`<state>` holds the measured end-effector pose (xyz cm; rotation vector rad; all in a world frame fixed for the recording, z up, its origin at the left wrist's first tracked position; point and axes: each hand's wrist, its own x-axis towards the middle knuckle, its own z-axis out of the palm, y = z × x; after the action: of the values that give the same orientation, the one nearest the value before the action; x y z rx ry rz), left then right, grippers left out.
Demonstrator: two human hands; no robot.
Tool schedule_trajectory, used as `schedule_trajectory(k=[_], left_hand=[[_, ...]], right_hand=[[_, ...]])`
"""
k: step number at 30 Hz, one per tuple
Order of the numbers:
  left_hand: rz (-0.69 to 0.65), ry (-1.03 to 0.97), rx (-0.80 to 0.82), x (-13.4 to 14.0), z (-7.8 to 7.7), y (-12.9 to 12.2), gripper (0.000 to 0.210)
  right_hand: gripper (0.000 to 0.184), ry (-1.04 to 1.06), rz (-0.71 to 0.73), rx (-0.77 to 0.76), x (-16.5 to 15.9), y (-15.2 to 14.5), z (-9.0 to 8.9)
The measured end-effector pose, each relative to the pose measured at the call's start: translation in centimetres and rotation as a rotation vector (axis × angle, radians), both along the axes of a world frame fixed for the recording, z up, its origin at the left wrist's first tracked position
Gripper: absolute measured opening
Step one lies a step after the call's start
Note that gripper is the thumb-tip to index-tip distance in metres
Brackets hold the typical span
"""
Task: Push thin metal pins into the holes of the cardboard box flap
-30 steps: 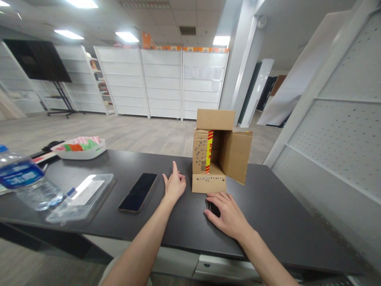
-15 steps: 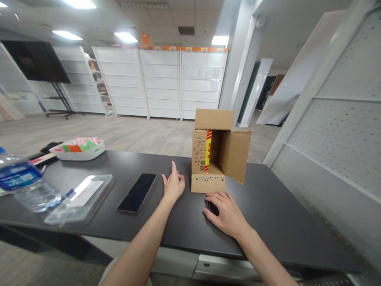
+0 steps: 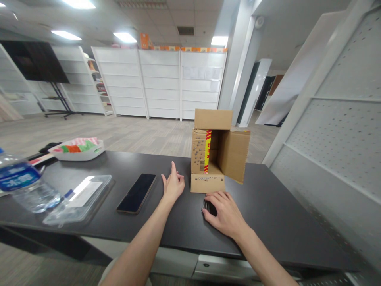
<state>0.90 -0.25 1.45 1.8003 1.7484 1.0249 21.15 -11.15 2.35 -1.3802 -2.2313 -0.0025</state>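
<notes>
My right hand (image 3: 224,210) rests low over the dark tabletop in front of the cardboard box, fingers bent and thumb apart. A few thin, shiny nail-like pieces (image 3: 205,205) show at the gap between thumb and fingers; the palm side is hidden. My left hand (image 3: 173,184) lies left of the box and holds nothing, with index finger and thumb stretched out and the other fingers curled. Standing upright, the cardboard box (image 3: 197,157) has its front flaps open. Round grey heads stud its left flap, and its lower flap (image 3: 207,185) carries a row of small holes.
A phone (image 3: 137,194) lies left of my left hand. Further left are a clear plastic case (image 3: 85,198), a tilted-looking water bottle (image 3: 28,184) and a white basket (image 3: 77,154) with colourful contents. A perforated panel (image 3: 336,139) borders the table's right side.
My right hand has shifted very slightly left, and a little more of the thin shiny pieces shows beside it. My left hand and the box look the same.
</notes>
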Motion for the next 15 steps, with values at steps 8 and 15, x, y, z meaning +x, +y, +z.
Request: schedule_trajectory(k=[8,15], left_hand=[[0.0,0.002,-0.012,-0.04,-0.2,0.24,0.087],[-0.001,0.005,-0.012,-0.07,-0.27,0.33,0.086]], right_hand=[[0.017,-0.007,-0.026,0.009,-0.36,0.08,-0.05],[0.02,-0.013,-0.045,0.029,-0.57,0.1,-0.07]])
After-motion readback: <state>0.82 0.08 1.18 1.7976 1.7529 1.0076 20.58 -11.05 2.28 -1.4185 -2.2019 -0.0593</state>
